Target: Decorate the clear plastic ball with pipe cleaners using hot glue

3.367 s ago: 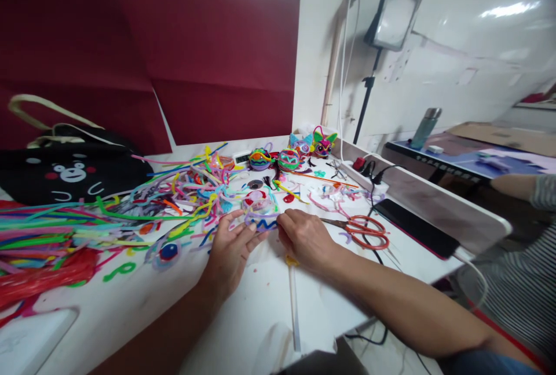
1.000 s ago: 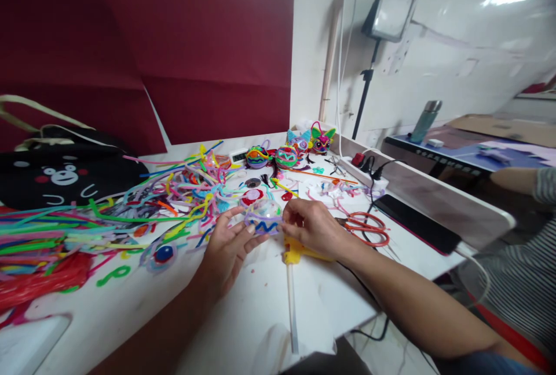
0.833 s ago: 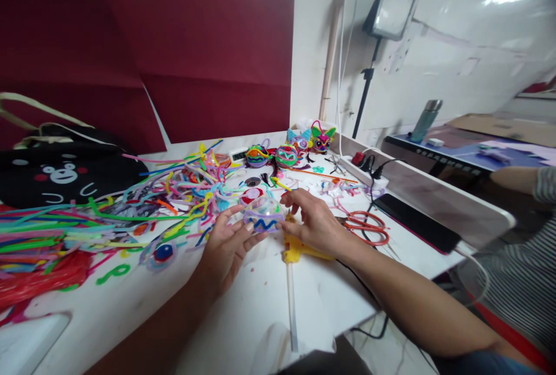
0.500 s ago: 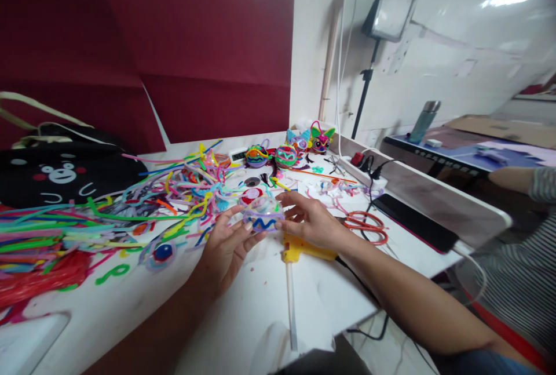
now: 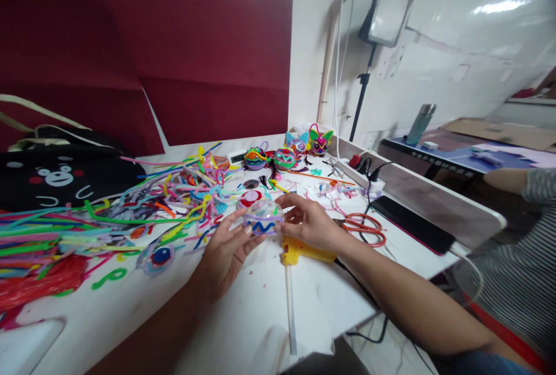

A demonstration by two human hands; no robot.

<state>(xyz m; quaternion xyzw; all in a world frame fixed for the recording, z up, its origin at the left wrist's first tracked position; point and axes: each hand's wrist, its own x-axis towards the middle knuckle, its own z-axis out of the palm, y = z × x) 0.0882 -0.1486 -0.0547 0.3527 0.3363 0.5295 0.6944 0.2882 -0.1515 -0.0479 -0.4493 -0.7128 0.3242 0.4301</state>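
Observation:
Between my two hands is a clear plastic ball wrapped with lilac pipe cleaner and a dark blue zigzag band. My left hand grips its left side with the fingertips and thumb. On the other side, my right hand pinches the ball's edge, fingers curled. Just under my right hand lies a yellow glue gun, a white glue stick near its tip. Behind the ball rests a red and pink round piece. A disc with a blue and red centre lies to the left.
Loose pipe cleaners cover the left side. Decorated balls stand at the back. Orange-handled scissors, a phone on a cable and a power strip lie right. A person in a striped top is at far right.
Both hands keep hold of the ball with almost the same grip. The whole view has shifted slightly; nothing else has visibly moved.

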